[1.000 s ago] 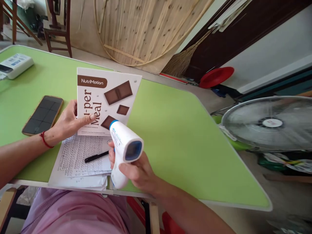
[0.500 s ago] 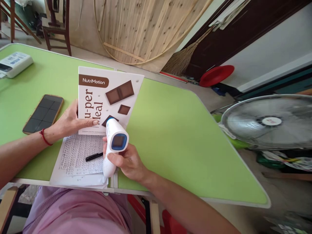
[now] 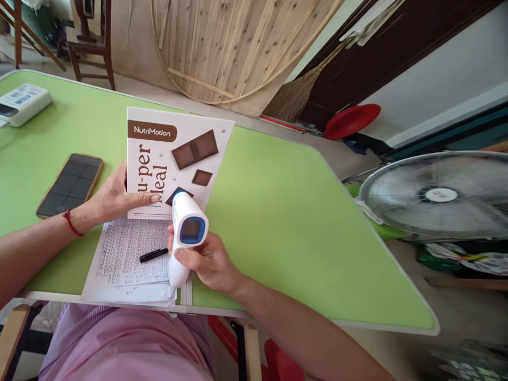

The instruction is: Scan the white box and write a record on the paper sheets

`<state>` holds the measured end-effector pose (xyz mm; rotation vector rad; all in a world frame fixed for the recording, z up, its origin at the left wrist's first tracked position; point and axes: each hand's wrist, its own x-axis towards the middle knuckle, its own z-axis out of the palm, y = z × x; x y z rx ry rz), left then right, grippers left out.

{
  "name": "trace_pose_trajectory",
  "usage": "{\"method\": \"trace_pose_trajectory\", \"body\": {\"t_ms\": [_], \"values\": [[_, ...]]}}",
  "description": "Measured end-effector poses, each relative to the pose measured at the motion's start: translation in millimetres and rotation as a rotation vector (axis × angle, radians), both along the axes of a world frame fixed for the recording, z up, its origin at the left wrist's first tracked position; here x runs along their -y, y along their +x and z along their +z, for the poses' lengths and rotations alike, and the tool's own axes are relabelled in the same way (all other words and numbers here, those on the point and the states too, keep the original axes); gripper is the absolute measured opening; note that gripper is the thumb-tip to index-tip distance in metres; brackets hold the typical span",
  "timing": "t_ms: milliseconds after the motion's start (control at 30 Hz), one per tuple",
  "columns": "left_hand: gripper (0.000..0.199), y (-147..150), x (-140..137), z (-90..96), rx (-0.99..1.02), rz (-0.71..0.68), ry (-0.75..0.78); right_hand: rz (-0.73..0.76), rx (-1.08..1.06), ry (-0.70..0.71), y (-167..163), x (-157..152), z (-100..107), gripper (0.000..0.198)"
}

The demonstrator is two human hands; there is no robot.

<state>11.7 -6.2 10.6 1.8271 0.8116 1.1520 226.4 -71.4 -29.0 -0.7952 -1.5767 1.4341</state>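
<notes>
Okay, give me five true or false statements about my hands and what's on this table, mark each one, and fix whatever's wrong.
1. The right hand grips a white handheld device. True.
2. The device has a red frame around its screen. False: the frame around the screen is blue.
3. The left hand holds a NutriMotion box. True.
4. A black pen lies on handwritten sheets. True.
5. The sheets lie on top of the box. False: they lie on the green table.
</notes>
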Motion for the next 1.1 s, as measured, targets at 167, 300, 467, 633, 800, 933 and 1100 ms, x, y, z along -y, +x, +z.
{"method": "trace_pose_trajectory", "body": {"t_ms": [167, 300, 467, 633, 800, 933, 1100], "values": [[0.053, 0.2, 0.5, 0.7, -0.006, -0.007, -0.002, 0.0, 0.007, 0.002, 1.0, -1.0, -0.8, 0.025], [0.057, -0.7, -1.3, -0.8, -0.037, 0.026, 0.005, -0.002, -0.003, -0.014, 1.0, -0.9, -1.7, 0.027], [0.057, -1.3, -3.0, -2.5, -0.043, 0.023, 0.017, -0.009, 0.006, -0.006, 1.6, -1.1, -0.6, 0.025], [0.055, -2.2, -1.9, -0.8, -0.052, 0.0, 0.027, -0.012, 0.021, -0.012, 1.8, -1.7, -0.3, 0.026], [0.051, -2.0, -1.5, 0.6, -0.067, 0.007, 0.055, -0.011, 0.016, -0.025, 0.6, -1.4, 0.5, 0.026], [0.049, -2.9, -2.1, 0.5, -0.116, 0.009, 0.065, -0.011, 0.023, -0.054, 2.0, -2.0, 2.6, 0.025], [0.059, -8.5, -3.5, 1.1, -0.239, 0.105, 0.118, -0.019, 0.064, -0.07, 4.5, -3.4, 7.5, 0.026]]}}
